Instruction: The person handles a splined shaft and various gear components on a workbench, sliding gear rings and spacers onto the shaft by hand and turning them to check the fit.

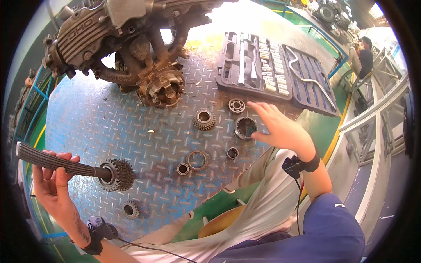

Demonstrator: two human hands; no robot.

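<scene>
1. Head view: the left hand (50,184) is closed around a splined shaft (85,169), which lies at the left of the diamond-plate bench top (166,127), its free end pointing left.
2. The right hand (280,129) holds nothing; its fingers are spread, with the thumb just beside an internally toothed ring (237,128) and the fingertips near a ball bearing (231,105).
3. Progress, as a judgement: the work looks partway. A gear cluster (120,175) sits on the shaft's right end, while the other parts lie separate and would remain to be dealt with.
4. Those loose parts are a double-toothed gear (204,126), a thin ring (189,160), two small collars (179,169) and a small gear (135,209).
5. Whether the gear cluster rests on the plate or hangs just above it is hard to tell from this angle.
6. Materials: dark, finely ridged steel on the shaft; coarse teeth on the gears; worn blue paint over raised metal treads; a rusty, ribbed metal casting (96,44) at upper left; bright chrome sockets (268,65) in a grey moulded case (228,81).
</scene>
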